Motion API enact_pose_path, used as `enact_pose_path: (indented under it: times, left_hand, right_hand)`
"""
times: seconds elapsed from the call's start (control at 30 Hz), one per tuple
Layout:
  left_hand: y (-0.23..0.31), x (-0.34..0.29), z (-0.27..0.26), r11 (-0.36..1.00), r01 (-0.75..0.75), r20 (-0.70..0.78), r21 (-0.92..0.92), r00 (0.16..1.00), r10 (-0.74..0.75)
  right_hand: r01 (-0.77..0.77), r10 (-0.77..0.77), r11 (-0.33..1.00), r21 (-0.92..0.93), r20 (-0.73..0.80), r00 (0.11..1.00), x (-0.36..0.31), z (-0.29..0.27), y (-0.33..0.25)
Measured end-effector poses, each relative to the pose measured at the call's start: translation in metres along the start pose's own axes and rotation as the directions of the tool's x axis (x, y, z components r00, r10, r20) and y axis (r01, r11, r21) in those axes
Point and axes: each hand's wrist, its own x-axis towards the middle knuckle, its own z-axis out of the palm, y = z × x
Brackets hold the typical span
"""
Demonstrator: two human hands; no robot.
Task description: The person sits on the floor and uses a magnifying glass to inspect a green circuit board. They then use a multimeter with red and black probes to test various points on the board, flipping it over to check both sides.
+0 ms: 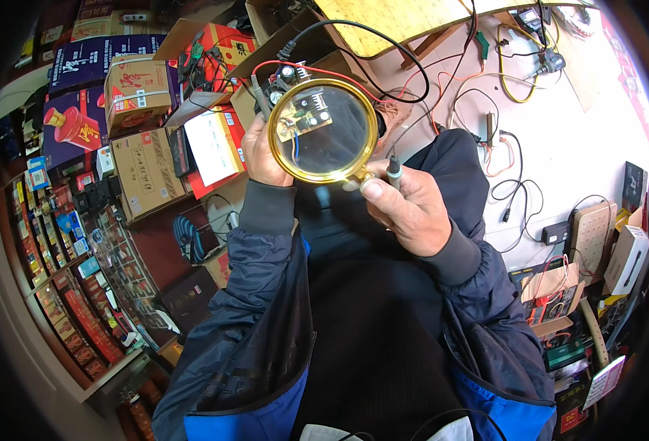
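My right hand (416, 209) is closed round the short handle of a round, gold-rimmed magnifying glass (372, 132). Between its fingers it also grips a slim grey pen-shaped probe (394, 170), thin metal tip upward. Beyond the lens, my left hand (262, 158) is closed on a small circuit board (306, 117), its fingers partly hidden by the glass. Metal heat sinks, a blue wire and solder-side detail show through the lens. Another grey probe-like stick (259, 95) rises beside my left fingers. A black cylindrical capacitor (287, 72) stands out above the rim.
Stacked cartons (148, 173) and a red box with white paper (214, 151) stand at the left, near shelves (67, 294) of small packages. A yellow wooden tabletop (449, 18) is at the top. Black cables (519, 180) lie on the pale floor; an open carton of wires (552, 287) sits right.
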Motion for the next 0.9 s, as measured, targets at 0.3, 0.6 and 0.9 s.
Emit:
enact_pose_path:
  times: [0.3, 0.6, 0.9]
  left_hand:
    - [0.013, 0.017, 0.002, 0.943, 0.298, -0.062, -0.146, 0.949, -0.31]
    - [0.021, 0.018, 0.001, 0.939, 0.153, 0.02, 0.307, 0.986, -0.167]
    - [0.017, 0.016, 0.009, 0.947, 0.303, -0.134, -0.106, 0.94, -0.315]
  right_hand:
    - [0.003, -0.003, 1.0, -0.012, 0.001, 1.0, -0.009, 0.0, -0.007]
    - [-0.006, 0.007, 0.999, -0.041, 0.013, 1.0, -0.009, 0.0, -0.007]
    - [0.002, -0.002, 1.0, -0.005, 0.02, 1.0, -0.008, -0.001, -0.006]
